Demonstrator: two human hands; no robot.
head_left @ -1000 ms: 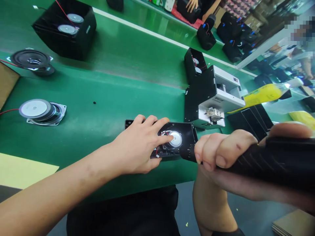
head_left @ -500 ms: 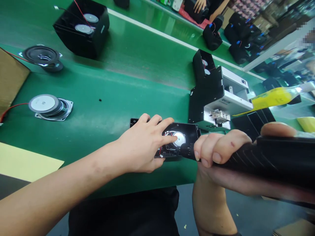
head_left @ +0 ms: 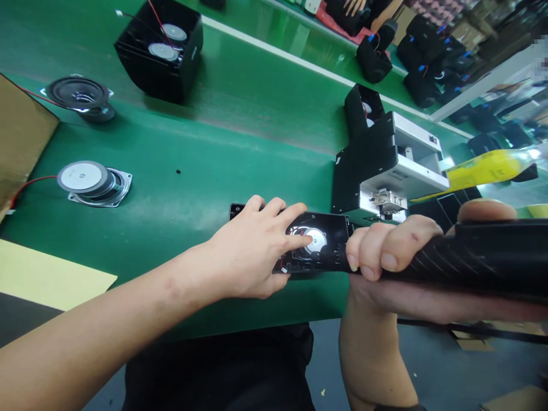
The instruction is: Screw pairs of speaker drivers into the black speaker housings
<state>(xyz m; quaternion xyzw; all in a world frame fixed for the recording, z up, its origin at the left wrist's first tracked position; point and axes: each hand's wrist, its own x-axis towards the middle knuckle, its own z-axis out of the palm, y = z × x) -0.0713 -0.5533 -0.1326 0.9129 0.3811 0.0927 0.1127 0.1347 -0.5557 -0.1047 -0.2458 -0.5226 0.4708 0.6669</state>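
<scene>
Speaker casing | beneath left hand, which clamps it from above | right hand clamped around black tool

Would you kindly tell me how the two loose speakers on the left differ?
The farther speaker shows its dark cone; the nearer speaker shows its pale round back. The farther one rests on its back, the nearer one on its frame. Both sit on the green table, with a red wire at the left.

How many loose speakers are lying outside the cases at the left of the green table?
2: a cone-up speaker farther back and a magnet-up speaker nearer the person. The cardboard at the left edge may hide others.
</scene>
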